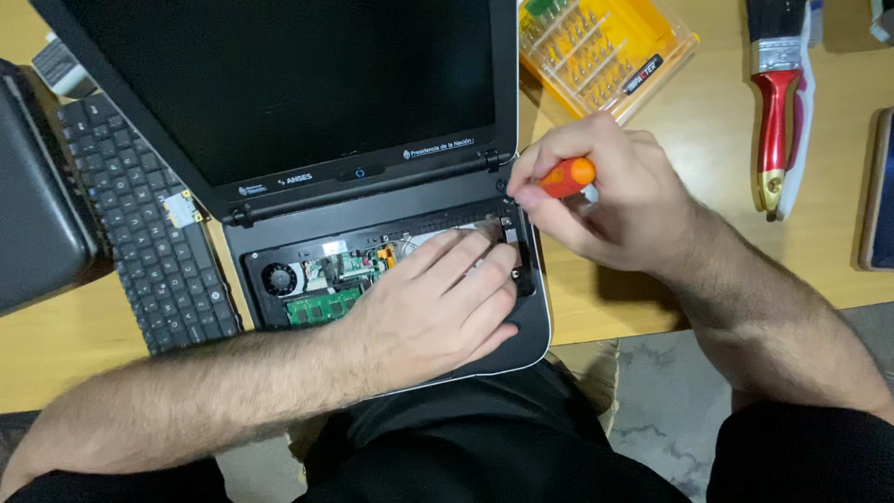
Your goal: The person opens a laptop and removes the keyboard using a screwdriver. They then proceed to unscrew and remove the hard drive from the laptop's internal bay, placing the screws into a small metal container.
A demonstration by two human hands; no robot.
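On a wooden tabletop (615, 298), a small laptop (372, 186) sits with its dark screen tilted up and its keyboard deck stripped off, leaving the fan, green circuit board (321, 303) and wiring bare in the open bay. From my remote seat I read this as the unscrewing stage of a teardown, worked at the right rear corner of the base, just near of the hinge.

My left hand (438, 307) lies flat and open, palm down, across the right half of the exposed bay, grasping nothing and bracing the base. My right hand (605, 191) is clenched round an orange-handled screwdriver (568, 177), its shaft hidden behind the fingers and pointing down toward that corner. I cannot tell whether the tip is seated in a screw.

As I judge it, the next move calls for steady downward pressure and a straight turn, with the left hand holding the base firm so it does not slide toward the near edge, which it already overhangs.

The detached black keyboard (149, 224) lies to the left, partly tucked under the lid, beside a dark case (37, 205) at the far left. A yellow bit-set box (605, 47) sits far right of the screen, and a red-handled paintbrush (778, 102) lies further right. My own left fingers crowd the corner and hide part of the work.
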